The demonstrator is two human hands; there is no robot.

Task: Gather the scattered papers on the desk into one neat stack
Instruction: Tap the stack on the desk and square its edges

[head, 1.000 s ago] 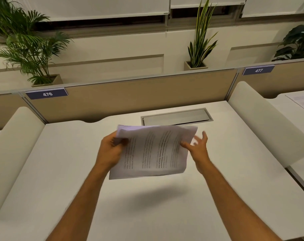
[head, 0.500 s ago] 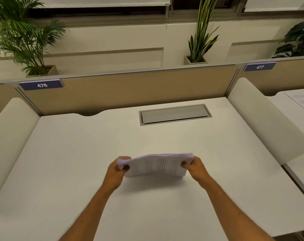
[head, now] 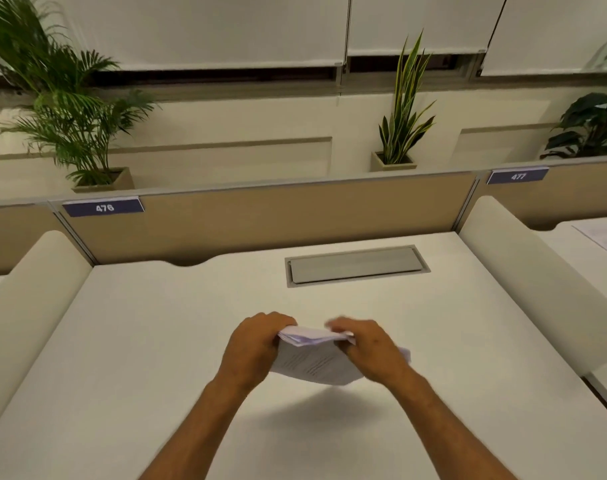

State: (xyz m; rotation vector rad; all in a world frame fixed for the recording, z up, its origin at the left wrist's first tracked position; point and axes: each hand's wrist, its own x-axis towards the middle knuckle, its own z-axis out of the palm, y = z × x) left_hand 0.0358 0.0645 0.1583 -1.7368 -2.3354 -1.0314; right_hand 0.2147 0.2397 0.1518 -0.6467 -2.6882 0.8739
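papers (head: pixel 316 363) being held above worktop (head: pixel 156 341), shadow being cast beneath | left hand (head: pixel 257 348) being closed on left edge | right hand (head: pixel 371 351) being closed on right edge

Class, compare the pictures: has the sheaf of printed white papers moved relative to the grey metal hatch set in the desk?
Yes. The printed white papers have come nearer the person, away from the grey metal hatch, now gripped by both hands.

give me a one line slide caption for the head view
Both hands, left hand and right hand, grip a sheaf of printed papers above the white desk.
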